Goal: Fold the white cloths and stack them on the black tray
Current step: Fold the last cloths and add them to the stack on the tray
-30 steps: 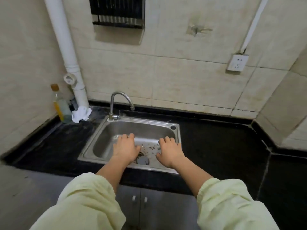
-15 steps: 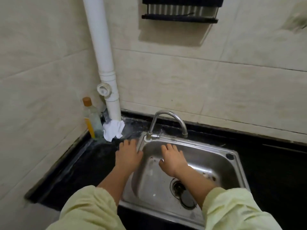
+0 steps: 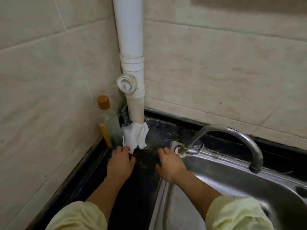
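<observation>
Touching upright white cloth (image 3: 135, 136) at bottom, left hand (image 3: 120, 163) uncurled; right hand (image 3: 171, 165) flat.

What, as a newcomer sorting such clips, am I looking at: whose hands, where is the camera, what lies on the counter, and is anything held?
No machine here: a person wears a camera on the head, so this one picture looks forward and down at their own hands. On the black counter a crumpled white cloth lies at the foot of a white pipe, a bottle beside it in the corner. To the right are a steel sink and its tap. The left hand reaches the cloth's lower edge; whether it pinches it is unclear. The right hand is open near the sink's corner, holding nothing. No tray is in view.
</observation>
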`<state>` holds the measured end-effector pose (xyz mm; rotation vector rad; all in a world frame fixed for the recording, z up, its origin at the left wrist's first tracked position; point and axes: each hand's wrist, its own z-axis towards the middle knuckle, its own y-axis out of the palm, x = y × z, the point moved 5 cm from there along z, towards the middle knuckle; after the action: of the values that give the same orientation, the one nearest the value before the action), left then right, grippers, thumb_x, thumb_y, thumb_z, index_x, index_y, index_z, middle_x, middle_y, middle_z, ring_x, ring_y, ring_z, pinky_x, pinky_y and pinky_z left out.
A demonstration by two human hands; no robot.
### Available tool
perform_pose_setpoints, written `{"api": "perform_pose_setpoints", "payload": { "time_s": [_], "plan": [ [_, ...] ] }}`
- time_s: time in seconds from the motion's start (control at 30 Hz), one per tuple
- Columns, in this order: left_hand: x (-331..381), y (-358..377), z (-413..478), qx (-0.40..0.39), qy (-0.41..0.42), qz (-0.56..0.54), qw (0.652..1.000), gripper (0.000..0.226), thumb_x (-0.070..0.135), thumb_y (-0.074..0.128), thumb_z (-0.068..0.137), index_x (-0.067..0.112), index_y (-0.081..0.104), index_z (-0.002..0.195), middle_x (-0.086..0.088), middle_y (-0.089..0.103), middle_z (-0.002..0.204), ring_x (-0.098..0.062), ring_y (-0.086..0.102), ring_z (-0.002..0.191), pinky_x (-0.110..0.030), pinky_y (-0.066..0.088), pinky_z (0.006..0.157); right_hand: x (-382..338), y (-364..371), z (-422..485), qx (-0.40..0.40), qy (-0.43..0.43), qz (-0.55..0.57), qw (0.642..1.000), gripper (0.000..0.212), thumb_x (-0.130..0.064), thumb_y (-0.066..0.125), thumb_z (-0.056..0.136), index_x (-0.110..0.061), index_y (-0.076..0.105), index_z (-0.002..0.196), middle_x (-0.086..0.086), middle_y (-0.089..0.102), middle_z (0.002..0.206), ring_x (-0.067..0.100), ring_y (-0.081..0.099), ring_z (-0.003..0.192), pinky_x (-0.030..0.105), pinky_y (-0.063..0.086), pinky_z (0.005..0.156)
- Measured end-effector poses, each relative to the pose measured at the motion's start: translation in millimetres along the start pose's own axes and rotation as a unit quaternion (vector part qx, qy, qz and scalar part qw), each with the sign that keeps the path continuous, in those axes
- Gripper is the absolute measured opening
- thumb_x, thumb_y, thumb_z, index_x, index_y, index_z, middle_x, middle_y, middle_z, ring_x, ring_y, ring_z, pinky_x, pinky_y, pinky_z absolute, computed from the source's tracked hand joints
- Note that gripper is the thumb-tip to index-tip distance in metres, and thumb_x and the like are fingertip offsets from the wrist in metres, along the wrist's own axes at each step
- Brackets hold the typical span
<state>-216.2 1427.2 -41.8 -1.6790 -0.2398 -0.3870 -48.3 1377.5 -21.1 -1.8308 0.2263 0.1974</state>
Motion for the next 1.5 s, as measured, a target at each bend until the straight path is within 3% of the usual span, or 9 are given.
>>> {"api": "perform_pose_setpoints", "payload": {
  "time_s": [0.4, 0.57, 0.67, 0.73, 0.93, 1.07, 1.23, 1.4, 1.5],
  "plan": [
    [-21.8, 34.1, 42.9, 0.038, -0.022, -0.060, 0.997, 0.032, 0.039, 0.058, 0.088, 0.019, 0.051, 0.111, -0.002, 0.047, 0.110, -0.021, 0.057, 0.097, -0.034, 0.051, 0.072, -18.4, 39.3, 101.4, 0.089, 0.092, 0.139, 0.982, 0.046, -0.048, 0.045, 0.095, -0.009, 0.051, 0.121, 0.011, 0.045, 0.127, 0.028, 0.035, 0.122, 0.038, 0.038, 0.099],
    [-12.4, 30.7, 47.1, 0.085, 0.015, -0.080, 0.993, 0.019, 0.034, 0.050, 0.096, 0.019, 0.056, 0.104, -0.001, 0.047, 0.109, -0.020, 0.057, 0.089, -0.038, 0.052, 0.071, -17.0, 36.6, 106.8, 0.113, 0.086, 0.164, 0.976, 0.028, -0.031, 0.046, 0.097, -0.009, 0.056, 0.112, 0.013, 0.047, 0.122, 0.030, 0.037, 0.117, 0.039, 0.039, 0.094],
    [-3.5, 20.6, 43.0, 0.119, 0.024, -0.152, 0.981, 0.019, 0.032, 0.050, 0.097, 0.018, 0.057, 0.107, 0.001, 0.053, 0.108, -0.018, 0.058, 0.084, -0.036, 0.052, 0.069, -11.9, 18.8, 96.9, 0.155, 0.077, 0.253, 0.952, 0.014, -0.027, 0.048, 0.095, -0.014, 0.052, 0.091, 0.009, 0.051, 0.104, 0.026, 0.044, 0.105, 0.036, 0.040, 0.079],
    [1.4, 8.6, 37.0, 0.149, 0.009, -0.221, 0.964, 0.013, 0.030, 0.052, 0.096, 0.019, 0.057, 0.101, 0.002, 0.059, 0.095, -0.016, 0.059, 0.078, -0.031, 0.047, 0.063, -9.8, 3.1, 86.2, 0.182, 0.072, 0.298, 0.934, 0.021, -0.026, 0.051, 0.093, -0.023, 0.041, 0.075, 0.003, 0.049, 0.089, 0.021, 0.049, 0.086, 0.030, 0.034, 0.062],
    [32.4, -40.3, 0.7, 0.174, -0.011, -0.348, 0.921, 0.014, 0.033, 0.047, 0.099, 0.019, 0.051, 0.098, 0.007, 0.060, 0.079, -0.005, 0.058, 0.069, -0.019, 0.038, 0.053, -3.0, -56.7, 30.0, 0.225, 0.060, 0.371, 0.899, 0.016, -0.019, 0.055, 0.090, -0.015, 0.046, 0.077, -0.002, 0.051, 0.065, 0.014, 0.047, 0.059, 0.032, 0.037, 0.054],
    [57.2, -65.0, -32.3, 0.173, -0.002, -0.395, 0.902, 0.018, 0.036, 0.047, 0.098, 0.020, 0.052, 0.102, 0.007, 0.060, 0.085, -0.004, 0.056, 0.074, -0.017, 0.040, 0.059, 5.1, -89.0, -24.1, 0.246, 0.056, 0.388, 0.886, 0.014, -0.016, 0.059, 0.089, -0.014, 0.050, 0.079, -0.007, 0.051, 0.066, 0.004, 0.045, 0.058, 0.016, 0.035, 0.051],
    [99.3, -86.1, -84.3, 0.146, 0.067, -0.411, 0.897, 0.021, 0.037, 0.045, 0.099, 0.018, 0.051, 0.105, 0.013, 0.059, 0.085, 0.002, 0.056, 0.077, -0.016, 0.042, 0.062, 39.2, -119.1, -108.6, 0.228, 0.065, 0.426, 0.873, 0.017, -0.015, 0.068, 0.084, -0.017, 0.053, 0.077, 0.011, 0.062, 0.076, 0.018, 0.054, 0.067, 0.035, 0.047, 0.063],
    [157.3, -80.0, -146.4, 0.098, 0.171, -0.395, 0.897, 0.021, 0.032, 0.049, 0.099, 0.020, 0.053, 0.083, 0.007, 0.056, 0.072, -0.001, 0.052, 0.065, -0.016, 0.042, 0.060, 91.6, -135.4, -217.0, 0.247, 0.113, 0.486, 0.831, 0.014, -0.008, 0.069, 0.085, -0.011, 0.056, 0.081, 0.011, 0.059, 0.072, 0.019, 0.056, 0.064, 0.027, 0.045, 0.057],
    [194.5, -63.9, -181.9, 0.080, 0.186, -0.395, 0.896, 0.035, 0.029, 0.058, 0.095, 0.006, 0.052, 0.069, 0.000, 0.046, 0.058, -0.009, 0.041, 0.055, -0.024, 0.035, 0.055, 128.7, -133.6, -285.7, 0.266, 0.160, 0.504, 0.806, 0.012, -0.011, 0.069, 0.085, -0.004, 0.060, 0.089, 0.009, 0.065, 0.075, 0.017, 0.062, 0.065, 0.024, 0.051, 0.055]
  ]
}}
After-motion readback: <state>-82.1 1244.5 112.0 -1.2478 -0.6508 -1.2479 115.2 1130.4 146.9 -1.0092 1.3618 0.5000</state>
